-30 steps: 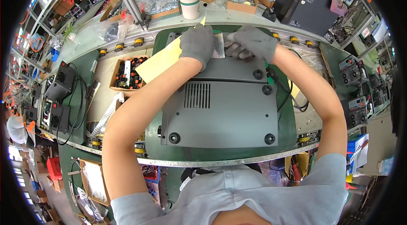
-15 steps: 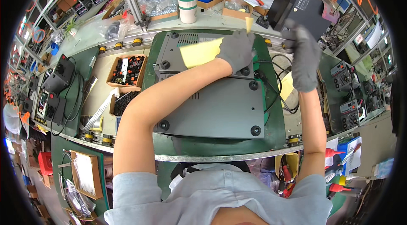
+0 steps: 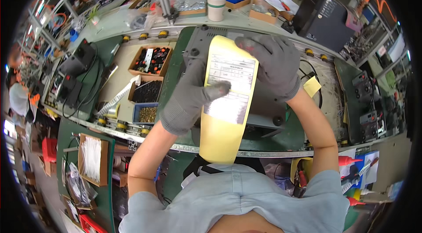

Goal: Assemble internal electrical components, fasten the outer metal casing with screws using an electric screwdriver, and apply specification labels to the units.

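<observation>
A long yellow strip of backing paper bearing a printed silver-white label sheet hangs in front of me, curved over at its top. My left hand, in a grey glove, grips its left edge, with the thumb lying across the printed part. Gloved the same way, my right hand pinches the upper right edge, thumb near the top. Behind and below the strip, dark grey metal cases with round black feet rest on a green mat; the strip and my hands hide much of them.
Left of the mat stand boxes of black and orange parts, black screws and brass-coloured pieces. A white cup with a green lid stands beyond. A yellow paper piece and black cables lie at right.
My left hand has drawn the yellow strip back from the cases and upright before me. My right hand has come inward onto it. The view has shifted somewhat.
</observation>
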The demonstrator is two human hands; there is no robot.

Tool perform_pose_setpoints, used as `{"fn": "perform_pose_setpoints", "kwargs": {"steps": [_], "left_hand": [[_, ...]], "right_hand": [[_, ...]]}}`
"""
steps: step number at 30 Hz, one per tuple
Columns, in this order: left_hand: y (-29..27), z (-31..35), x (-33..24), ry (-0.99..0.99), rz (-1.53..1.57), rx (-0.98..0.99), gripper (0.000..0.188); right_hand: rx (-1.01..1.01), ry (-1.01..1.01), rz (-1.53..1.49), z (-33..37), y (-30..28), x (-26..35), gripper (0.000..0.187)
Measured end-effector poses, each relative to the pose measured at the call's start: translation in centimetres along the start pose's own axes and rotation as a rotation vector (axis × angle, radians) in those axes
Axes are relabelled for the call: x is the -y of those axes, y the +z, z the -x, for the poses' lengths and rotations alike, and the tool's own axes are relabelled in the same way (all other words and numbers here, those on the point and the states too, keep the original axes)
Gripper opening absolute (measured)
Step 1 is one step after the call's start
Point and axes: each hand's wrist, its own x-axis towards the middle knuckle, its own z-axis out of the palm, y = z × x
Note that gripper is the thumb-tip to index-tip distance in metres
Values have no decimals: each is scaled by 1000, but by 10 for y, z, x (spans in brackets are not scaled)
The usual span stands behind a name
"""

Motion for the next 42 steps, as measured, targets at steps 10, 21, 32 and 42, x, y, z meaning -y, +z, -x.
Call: {"fn": "perform_pose_setpoints", "kwargs": {"steps": [10,21,32,42], "left_hand": [[-23,39,35,533,-956,-301,35],[-23,55,62,355,-542,-202,27],[-13,46,80,473,-499,-192,27],[-17,43,90,600,-529,-197,27]], "right_hand": [[327,595,-896,15,-9,44,23],[535,824,-1030,25,-34,16,22],[453,364,-650,23,-26,71,28],[470,583,-889,23,-25,77,31]]}}
